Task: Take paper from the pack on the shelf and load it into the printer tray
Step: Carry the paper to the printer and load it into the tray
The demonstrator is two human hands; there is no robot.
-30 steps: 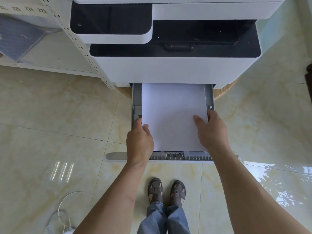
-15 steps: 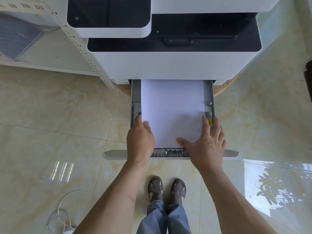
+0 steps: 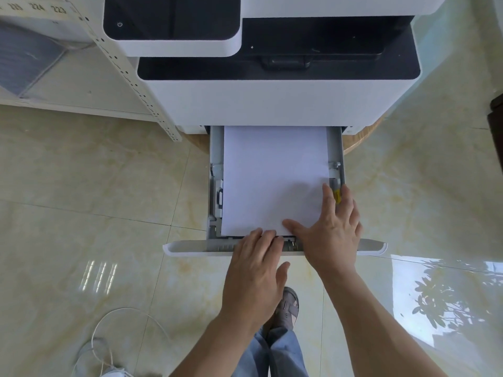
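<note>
A white printer (image 3: pixel 272 104) stands ahead with its grey paper tray (image 3: pixel 215 159) pulled out toward me. A stack of white paper (image 3: pixel 272 175) lies flat in the tray. My right hand (image 3: pixel 329 235) rests spread on the paper's near right corner, fingers apart, beside a yellow guide tab (image 3: pixel 337 195). My left hand (image 3: pixel 255 270) lies over the tray's front lip (image 3: pixel 190 247), fingertips touching the paper's near edge. Neither hand holds anything. The pack on the shelf is not visible.
A white perforated shelf upright (image 3: pixel 130 74) and shelf board (image 3: pixel 68 85) stand at the left of the printer. White cable (image 3: pixel 109 336) loops on the glossy tiled floor at lower left. My sandalled foot (image 3: pixel 285 308) is below the tray. Dark furniture (image 3: pixel 495 126) edges the right.
My left hand has moved from the paper's left edge to the tray's front lip at the paper's near edge. My right hand stays spread on the near right corner.
</note>
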